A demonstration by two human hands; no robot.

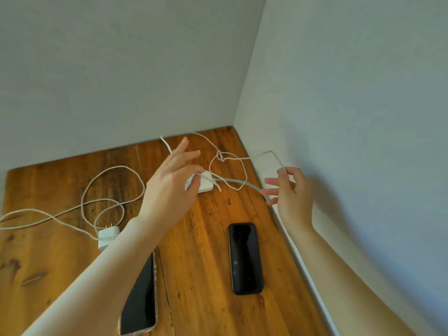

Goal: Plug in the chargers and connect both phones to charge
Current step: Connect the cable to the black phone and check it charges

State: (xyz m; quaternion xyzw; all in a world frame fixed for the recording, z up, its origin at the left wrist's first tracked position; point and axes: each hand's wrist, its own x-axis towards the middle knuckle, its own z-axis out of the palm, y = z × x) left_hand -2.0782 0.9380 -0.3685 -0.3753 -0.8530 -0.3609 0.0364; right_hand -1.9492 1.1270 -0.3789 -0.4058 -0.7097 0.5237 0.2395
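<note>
Head view: cable [238,184] between left hand [169,187] and right hand [292,192] grips.

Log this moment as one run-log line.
left hand: pinching cable at white power block | right hand: holding cable | spare charger: unplugged on table | both phones: unconnected

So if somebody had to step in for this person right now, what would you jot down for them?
Left hand: pinching a thin white cable above the white power strip.
Right hand: holding that cable's other stretch near the wall.
Second charger: loose on the wooden table, prongs showing, its cord looped beside it.
Black phone and phone in the pale case: flat, no cable attached.
Done: nothing visibly plugged in.
Left: plug both chargers, connect both phones.
</note>
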